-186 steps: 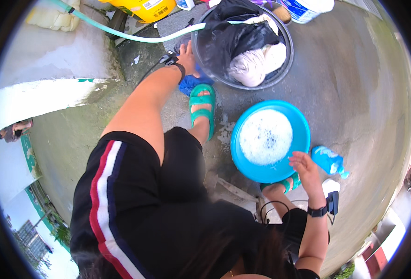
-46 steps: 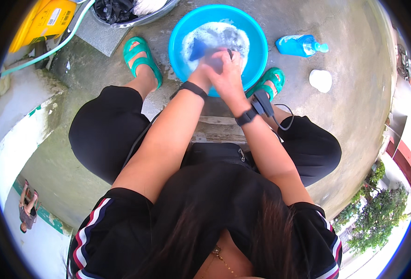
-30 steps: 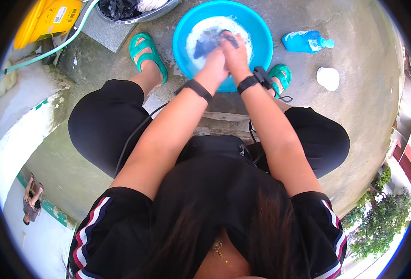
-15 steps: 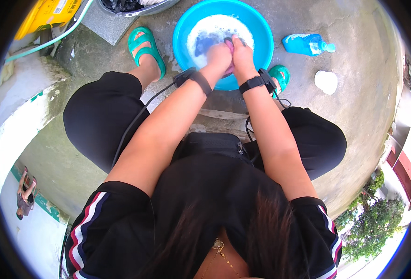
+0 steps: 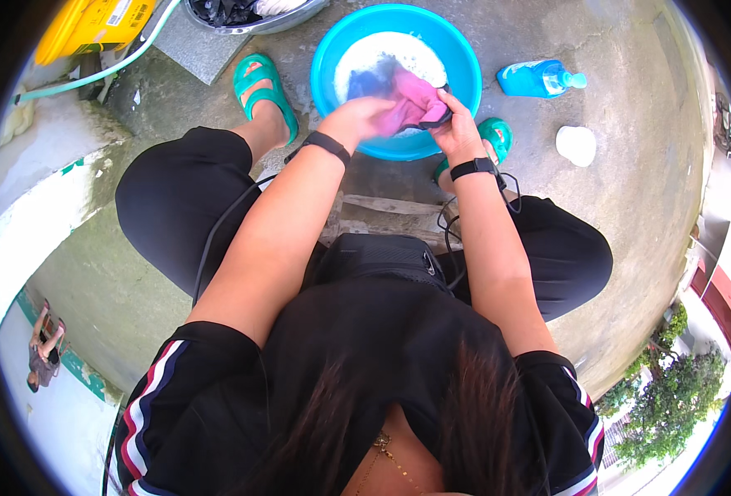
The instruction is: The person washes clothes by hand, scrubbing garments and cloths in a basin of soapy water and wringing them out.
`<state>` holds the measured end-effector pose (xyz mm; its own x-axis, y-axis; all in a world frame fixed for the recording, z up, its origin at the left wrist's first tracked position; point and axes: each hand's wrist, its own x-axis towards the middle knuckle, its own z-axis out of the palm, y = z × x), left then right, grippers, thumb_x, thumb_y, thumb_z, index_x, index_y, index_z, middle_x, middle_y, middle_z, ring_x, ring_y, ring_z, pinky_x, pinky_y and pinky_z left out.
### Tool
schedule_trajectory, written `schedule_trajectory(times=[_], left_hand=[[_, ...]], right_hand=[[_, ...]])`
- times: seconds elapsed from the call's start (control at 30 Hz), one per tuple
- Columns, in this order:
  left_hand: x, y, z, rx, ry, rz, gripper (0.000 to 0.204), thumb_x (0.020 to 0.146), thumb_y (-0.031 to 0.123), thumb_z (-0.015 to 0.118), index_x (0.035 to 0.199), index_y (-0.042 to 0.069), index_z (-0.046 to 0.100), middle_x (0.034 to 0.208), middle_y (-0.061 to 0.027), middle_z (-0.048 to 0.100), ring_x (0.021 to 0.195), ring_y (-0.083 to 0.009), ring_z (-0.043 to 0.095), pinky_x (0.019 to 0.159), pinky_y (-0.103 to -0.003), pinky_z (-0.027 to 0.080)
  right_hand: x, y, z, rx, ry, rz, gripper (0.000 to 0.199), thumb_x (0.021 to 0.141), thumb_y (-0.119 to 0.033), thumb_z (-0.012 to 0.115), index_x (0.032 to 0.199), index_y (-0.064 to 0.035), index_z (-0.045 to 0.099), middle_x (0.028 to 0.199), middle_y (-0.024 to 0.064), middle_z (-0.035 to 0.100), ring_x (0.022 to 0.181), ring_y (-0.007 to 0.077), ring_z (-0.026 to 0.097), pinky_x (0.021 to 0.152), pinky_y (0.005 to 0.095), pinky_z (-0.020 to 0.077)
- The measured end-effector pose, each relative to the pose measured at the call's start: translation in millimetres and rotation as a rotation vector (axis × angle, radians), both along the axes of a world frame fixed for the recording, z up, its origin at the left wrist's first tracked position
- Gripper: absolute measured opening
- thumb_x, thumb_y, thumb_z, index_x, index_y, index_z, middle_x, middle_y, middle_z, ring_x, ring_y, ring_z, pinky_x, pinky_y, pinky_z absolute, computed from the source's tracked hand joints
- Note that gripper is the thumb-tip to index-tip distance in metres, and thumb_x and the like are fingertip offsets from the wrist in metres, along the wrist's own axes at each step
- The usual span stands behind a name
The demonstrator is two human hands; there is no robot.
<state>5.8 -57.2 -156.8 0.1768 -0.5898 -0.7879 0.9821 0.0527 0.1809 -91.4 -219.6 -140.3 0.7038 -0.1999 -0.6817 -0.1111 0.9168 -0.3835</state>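
So this is hand-washing laundry, mid-scrub. The person is sitting low on what looks like a small wooden stool on the concrete floor [image 5: 630,207], leaning over a blue basin [image 5: 465,62] full of soapy water. Both hands are working a pink cloth [image 5: 411,103] right over the basin, just above the suds. There's some darker blue fabric [image 5: 370,81] sitting in the water next to it, can't tell if it's part of the same garment or a separate one.

The left hand [image 5: 365,116] is clenched around one end of the pink cloth, bunching it up. The right hand [image 5: 456,124] is gripping the other end, fingers pinching a dark edge or strap on it. Looks to me like the rubbing stage, two fistfuls of fabric being worked against each other.

Next move probably calls for keeping both grips tight, rubbing the bunched parts together, then shifting along to a fresh patch and dunking it back in the suds so it stays wet.

Around it: a blue detergent bottle [image 5: 535,78] lying on its side past the basin, a white lump [image 5: 576,145] near it, a grey tub [image 5: 258,12] of dark clothes at the top, a green hose [image 5: 93,76] and teal sandals [image 5: 265,91] on the feet.
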Motion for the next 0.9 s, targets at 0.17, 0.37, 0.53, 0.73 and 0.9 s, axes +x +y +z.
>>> schedule_trajectory(times=[0.17,0.37,0.53,0.73,0.9], left_hand=[[33,-3,11,0.019,0.003,-0.070,0.030,0.090,0.011,0.058,0.118,0.002,0.055,0.113,-0.0143,0.061,0.104,-0.0274,0.061,0.089,-0.044,0.050],[63,-7,22,0.294,-0.422,0.366,0.033,0.086,0.008,0.060,0.119,0.003,0.055,0.106,-0.0146,0.063,0.097,-0.0260,0.062,0.078,-0.039,0.052],[40,-6,-7,0.381,-0.389,0.176,0.050,0.087,0.013,0.055,0.134,0.006,0.040,0.127,-0.0129,0.050,0.115,-0.0287,0.049,0.088,-0.046,0.044],[25,-6,-46,0.274,-0.168,0.349,0.053,0.089,0.015,0.051,0.138,0.006,0.033,0.138,-0.0141,0.038,0.127,-0.0320,0.040,0.097,-0.051,0.042],[29,-29,-32,0.323,-0.189,0.287,0.062,0.090,0.023,0.054,0.142,0.007,0.026,0.142,-0.0156,0.033,0.128,-0.0355,0.037,0.098,-0.053,0.041]], right_hand=[[2,-17,11,-0.175,0.065,-0.017,0.023,0.086,-0.016,0.060,0.105,-0.0033,0.057,0.106,0.0110,0.062,0.101,0.0249,0.059,0.091,0.0411,0.0469],[14,-48,15,-0.686,0.368,-0.075,0.021,0.084,-0.019,0.064,0.100,-0.0098,0.054,0.095,0.0030,0.059,0.092,0.0180,0.055,0.084,0.0450,0.0454],[7,-32,-55,-1.382,0.720,0.527,0.047,0.084,-0.025,0.063,0.121,0.0005,0.048,0.113,0.0201,0.060,0.105,0.0353,0.058,0.089,0.0404,0.0459],[62,-31,-85,-1.439,0.635,0.460,0.049,0.083,-0.027,0.064,0.120,0.0008,0.048,0.111,0.0241,0.060,0.102,0.0385,0.058,0.088,0.0436,0.0461],[103,8,-136,-1.569,0.990,0.559,0.039,0.080,-0.015,0.059,0.119,-0.0115,0.057,0.106,0.0215,0.061,0.098,0.0356,0.060,0.087,0.0411,0.0475]])
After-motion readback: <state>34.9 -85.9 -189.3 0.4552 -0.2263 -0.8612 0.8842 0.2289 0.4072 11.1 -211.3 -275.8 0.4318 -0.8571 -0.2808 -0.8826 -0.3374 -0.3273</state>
